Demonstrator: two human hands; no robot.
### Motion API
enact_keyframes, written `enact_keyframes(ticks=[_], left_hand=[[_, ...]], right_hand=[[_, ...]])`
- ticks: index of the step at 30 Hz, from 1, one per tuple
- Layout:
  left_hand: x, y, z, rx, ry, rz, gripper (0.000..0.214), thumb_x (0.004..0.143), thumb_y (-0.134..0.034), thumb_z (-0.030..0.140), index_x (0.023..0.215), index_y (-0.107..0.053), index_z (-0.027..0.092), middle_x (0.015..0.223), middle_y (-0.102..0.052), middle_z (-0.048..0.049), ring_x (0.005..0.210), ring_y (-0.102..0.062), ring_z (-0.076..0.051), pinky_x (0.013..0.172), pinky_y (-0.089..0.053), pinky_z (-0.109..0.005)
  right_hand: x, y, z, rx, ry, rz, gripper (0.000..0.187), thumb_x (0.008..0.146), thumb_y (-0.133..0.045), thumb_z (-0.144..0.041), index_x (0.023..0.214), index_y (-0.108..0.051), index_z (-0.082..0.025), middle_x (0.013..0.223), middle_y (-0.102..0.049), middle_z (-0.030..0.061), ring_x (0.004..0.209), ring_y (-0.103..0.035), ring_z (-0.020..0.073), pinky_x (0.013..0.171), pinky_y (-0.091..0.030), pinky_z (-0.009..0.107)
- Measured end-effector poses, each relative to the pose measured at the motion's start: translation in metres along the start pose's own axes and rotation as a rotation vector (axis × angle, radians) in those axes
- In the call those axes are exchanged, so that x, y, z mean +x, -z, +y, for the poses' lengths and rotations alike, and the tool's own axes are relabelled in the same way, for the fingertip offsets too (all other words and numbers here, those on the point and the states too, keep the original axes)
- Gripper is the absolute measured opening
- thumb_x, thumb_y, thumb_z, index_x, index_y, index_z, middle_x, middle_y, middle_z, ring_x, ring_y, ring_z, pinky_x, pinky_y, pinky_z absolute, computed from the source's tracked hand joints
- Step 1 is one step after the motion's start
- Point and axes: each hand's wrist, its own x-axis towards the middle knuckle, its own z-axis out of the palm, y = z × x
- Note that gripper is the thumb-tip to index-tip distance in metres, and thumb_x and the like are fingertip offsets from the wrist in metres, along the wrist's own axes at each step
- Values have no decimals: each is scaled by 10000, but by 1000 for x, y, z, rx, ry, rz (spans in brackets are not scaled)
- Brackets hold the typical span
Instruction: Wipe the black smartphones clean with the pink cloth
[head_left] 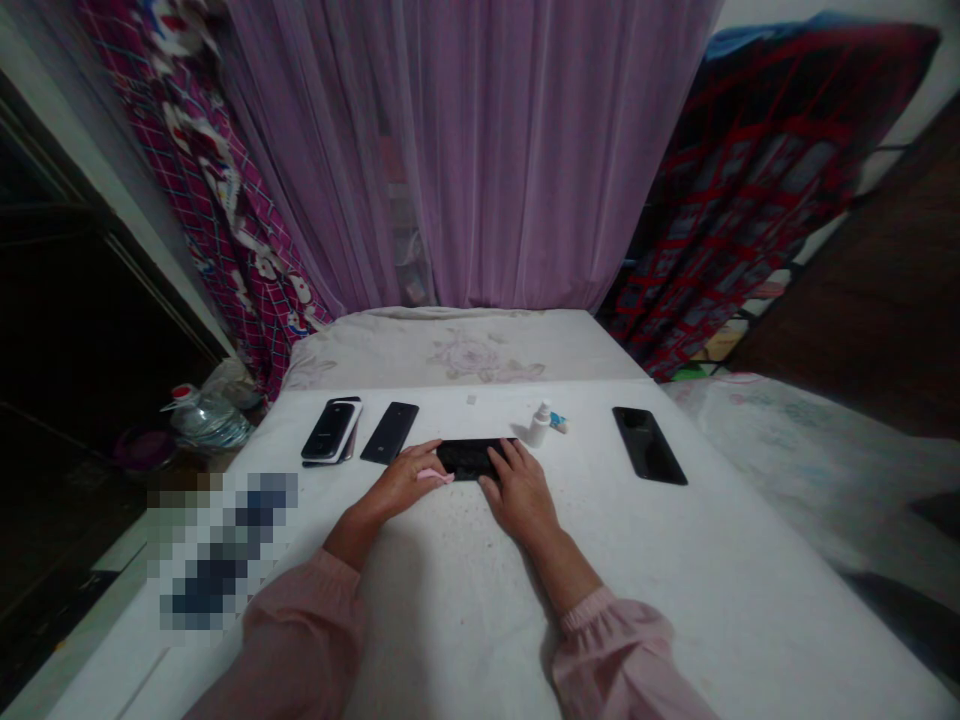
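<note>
Lightly, open left hand (401, 480) and right hand (521, 490) touch a black smartphone (472, 458).

The left hand (397, 482) and right hand (521, 490) partly cover a black phone (472, 458); a pink item (433, 476) pokes from under the left hand, its shape hidden. Left of the phone, a pixelated patch (221, 552) blurs out whatever lies there. Beyond the phone, a white scrap (471, 399) and a blue item (557, 422) are too small to tell.
</note>
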Motion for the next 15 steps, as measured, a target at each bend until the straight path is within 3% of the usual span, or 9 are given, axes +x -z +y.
enact_keyframes(ticks=[7,15], left_hand=[[16,5,4,73,2,-46,130,826,-664,340,825,-729,227,1267,-648,-110,1385,-406,-280,1058,-379,-397],[35,4,-7,-19,47,7,131,800,-652,314,833,-730,213,1304,-623,-100,1306,-499,-263,1035,-408,-348]], right_hand=[[1,2,0,-3,0,-9,490,897,-568,-373,1333,-575,-149,1435,-490,168,1342,-397,345,1073,-359,487],[1,3,0,6,-3,-8,490,895,-578,-377,1331,-579,-155,1427,-500,163,1335,-407,339,1078,-357,480]])
